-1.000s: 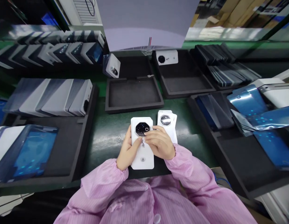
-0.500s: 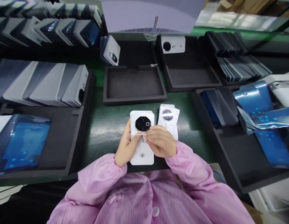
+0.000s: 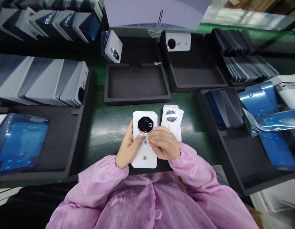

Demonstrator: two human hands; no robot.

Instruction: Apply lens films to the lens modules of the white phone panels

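Gripping the white phone (image 3: pixel 144 149) along its left side, the left hand (image 3: pixel 127 150) steadies it back-up at the near edge of the green bench (image 3: pixel 106 127). The right hand (image 3: pixel 163 144) lies across its middle, fingertips (image 3: pixel 150 136) pinched together just below the dark octagonal camera module (image 3: pixel 144 124). A stack of white lens-film cards (image 3: pixel 171 120) lies just beside, to the right.
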